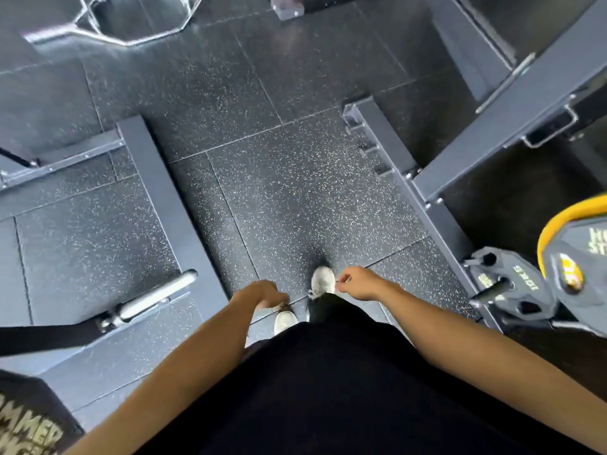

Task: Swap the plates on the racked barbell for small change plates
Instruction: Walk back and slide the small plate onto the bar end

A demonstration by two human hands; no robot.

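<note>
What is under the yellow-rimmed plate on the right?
A small grey plate marked 10 KG shows under the yellow-rimmed plate, stored on pegs. The yellow-rimmed plate covers its right part, so anything further behind is hidden.

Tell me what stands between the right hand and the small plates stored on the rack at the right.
Nothing visible does. The right hand hangs empty over open floor, and the small plates sit on rack pegs further right, beside a yellow-rimmed plate. Only the rack's base rail runs along the floor below.
</note>
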